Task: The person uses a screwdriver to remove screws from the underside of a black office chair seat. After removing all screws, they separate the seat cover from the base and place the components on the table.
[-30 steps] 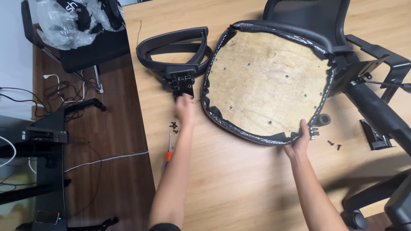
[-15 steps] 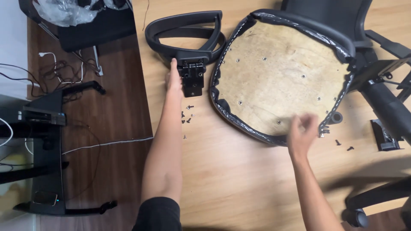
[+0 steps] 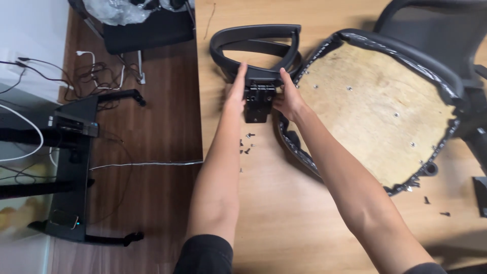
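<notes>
Both hands meet at the upper middle of the frame, the left hand (image 3: 235,93) flat against the left side and the right hand (image 3: 288,99) gripping the right side of the black armrest (image 3: 256,50), at its mounting bracket (image 3: 259,97). The armrest lies on the wooden bench (image 3: 284,213) with its loop pointing toward the top of the frame, just left of the upturned chair seat (image 3: 375,109). A few small screws (image 3: 247,143) lie scattered on the bench just below the bracket, between the two forearms.

Cables (image 3: 96,71) on floor; plastic bag (image 3: 119,10) on chair.
</notes>
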